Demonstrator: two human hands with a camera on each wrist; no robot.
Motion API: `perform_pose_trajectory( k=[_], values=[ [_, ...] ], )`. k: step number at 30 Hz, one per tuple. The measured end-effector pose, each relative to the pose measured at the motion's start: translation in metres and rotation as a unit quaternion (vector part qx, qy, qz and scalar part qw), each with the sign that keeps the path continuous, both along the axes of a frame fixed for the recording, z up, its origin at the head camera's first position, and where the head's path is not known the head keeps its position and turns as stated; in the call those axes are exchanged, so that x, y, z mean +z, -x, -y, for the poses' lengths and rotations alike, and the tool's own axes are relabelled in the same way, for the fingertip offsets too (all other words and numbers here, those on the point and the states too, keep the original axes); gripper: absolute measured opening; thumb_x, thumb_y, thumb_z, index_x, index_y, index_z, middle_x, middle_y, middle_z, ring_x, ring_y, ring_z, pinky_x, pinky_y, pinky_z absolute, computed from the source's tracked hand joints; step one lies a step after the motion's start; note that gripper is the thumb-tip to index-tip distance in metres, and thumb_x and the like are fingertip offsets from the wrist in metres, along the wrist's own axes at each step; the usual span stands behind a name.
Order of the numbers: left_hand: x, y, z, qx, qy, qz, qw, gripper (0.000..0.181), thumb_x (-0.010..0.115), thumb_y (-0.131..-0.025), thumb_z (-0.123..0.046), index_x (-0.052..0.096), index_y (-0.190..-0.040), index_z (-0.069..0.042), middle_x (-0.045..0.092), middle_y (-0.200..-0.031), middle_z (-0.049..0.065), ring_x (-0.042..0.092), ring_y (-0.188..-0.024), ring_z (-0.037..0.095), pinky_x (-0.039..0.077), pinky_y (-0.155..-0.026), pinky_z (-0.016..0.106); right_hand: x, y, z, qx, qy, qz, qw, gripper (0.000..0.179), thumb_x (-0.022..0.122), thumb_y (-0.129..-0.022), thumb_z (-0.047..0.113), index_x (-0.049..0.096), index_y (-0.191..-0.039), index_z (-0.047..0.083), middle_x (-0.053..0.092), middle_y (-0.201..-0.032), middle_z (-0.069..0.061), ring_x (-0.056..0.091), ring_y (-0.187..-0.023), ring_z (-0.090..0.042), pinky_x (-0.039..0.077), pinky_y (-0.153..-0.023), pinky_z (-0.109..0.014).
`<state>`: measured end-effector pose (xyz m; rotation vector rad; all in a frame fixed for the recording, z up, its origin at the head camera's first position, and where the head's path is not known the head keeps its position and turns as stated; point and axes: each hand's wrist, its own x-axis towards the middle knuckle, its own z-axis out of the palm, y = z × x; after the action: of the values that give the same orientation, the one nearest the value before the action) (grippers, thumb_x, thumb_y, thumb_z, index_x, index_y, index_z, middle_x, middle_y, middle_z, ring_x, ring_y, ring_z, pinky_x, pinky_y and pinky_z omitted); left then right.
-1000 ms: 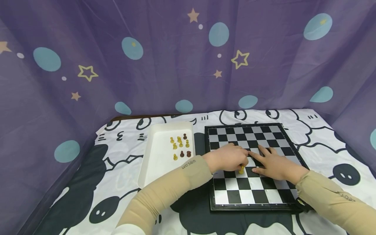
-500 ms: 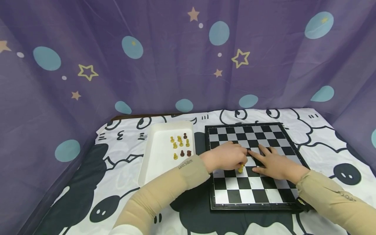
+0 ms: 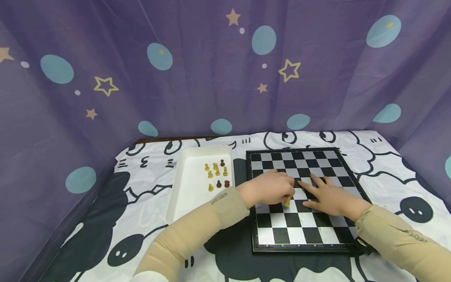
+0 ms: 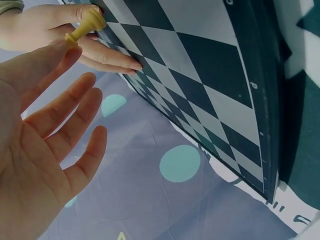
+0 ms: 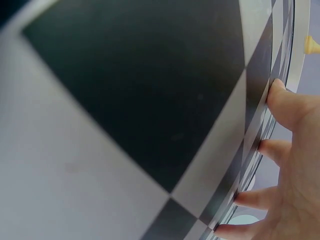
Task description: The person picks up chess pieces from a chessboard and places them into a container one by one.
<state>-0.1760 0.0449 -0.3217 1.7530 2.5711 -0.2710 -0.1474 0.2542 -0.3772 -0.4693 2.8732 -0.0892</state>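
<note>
My left hand [image 3: 269,188] is over the left part of the chessboard [image 3: 291,248], pinching a small yellow chess piece [image 4: 90,24] between thumb and index finger. The wide base of the piece points toward the board; its top is hidden by the fingertips. Whether the base touches a square, I cannot tell. The other left fingers are loosely spread in the left wrist view. With fingers spread, my right hand [image 3: 329,197] rests on the board just right of the piece, fingertips touching the squares in the right wrist view.
Left of the board is a white tray [image 3: 186,188] with several yellow chess pieces [image 3: 215,168] and 3 dark brown ones [image 3: 219,184] in its right half. A cartoon-print cloth [image 3: 141,219] covers the table. Behind hangs a purple curtain [image 3: 211,78].
My left hand has shifted slightly left with the yellow chess piece still pinched. My right hand stays in place on the board.
</note>
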Motion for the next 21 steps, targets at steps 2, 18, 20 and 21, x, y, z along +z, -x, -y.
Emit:
perform_pose_trajectory(
  k=[2, 18, 20, 21],
  values=[
    [0.001, 0.000, 0.002, 0.004, 0.000, -0.001, 1.0000, 0.013, 0.063, -0.088, -0.029, 0.070, -0.099, -0.028, 0.061, -0.105, -0.011, 0.056, -0.100, 0.007, 0.046, -0.091, 0.028, 0.000, 0.000, 0.000, 0.000, 0.001, -0.002, 1.0000, 0.076, 0.045, -0.083, 0.067, 0.038, -0.142, 0.019, 0.027, -0.144, -0.031, 0.027, -0.124, -0.062, 0.045, -0.075, -0.066],
    [0.024, 0.015, 0.048, 0.042, -0.061, -0.025, 0.9969, 0.008, 0.063, -0.089, -0.025, 0.070, -0.091, -0.027, 0.062, -0.097, -0.009, 0.056, -0.090, 0.009, 0.045, -0.079, 0.027, 0.000, 0.001, 0.002, -0.006, -0.008, 0.004, 0.9999, 0.077, 0.043, -0.083, 0.069, 0.036, -0.143, 0.021, 0.025, -0.146, -0.031, 0.026, -0.125, -0.061, 0.043, -0.079, -0.068],
    [0.027, 0.018, 0.057, 0.049, -0.067, -0.029, 0.9961, 0.007, 0.064, -0.088, -0.025, 0.070, -0.091, -0.026, 0.062, -0.097, -0.008, 0.057, -0.091, 0.010, 0.045, -0.079, 0.028, 0.000, 0.001, 0.002, -0.007, -0.010, 0.004, 0.9999, 0.077, 0.043, -0.083, 0.068, 0.036, -0.143, 0.021, 0.025, -0.146, -0.030, 0.026, -0.125, -0.061, 0.043, -0.079, -0.068],
    [0.028, 0.019, 0.061, 0.053, -0.068, -0.030, 0.9958, 0.007, 0.064, -0.088, -0.024, 0.070, -0.091, -0.025, 0.062, -0.097, -0.008, 0.057, -0.091, 0.010, 0.045, -0.080, 0.029, 0.000, 0.001, 0.002, -0.006, -0.010, 0.003, 0.9999, 0.077, 0.044, -0.083, 0.068, 0.036, -0.143, 0.021, 0.025, -0.146, -0.030, 0.026, -0.125, -0.061, 0.043, -0.079, -0.068]
  ],
)
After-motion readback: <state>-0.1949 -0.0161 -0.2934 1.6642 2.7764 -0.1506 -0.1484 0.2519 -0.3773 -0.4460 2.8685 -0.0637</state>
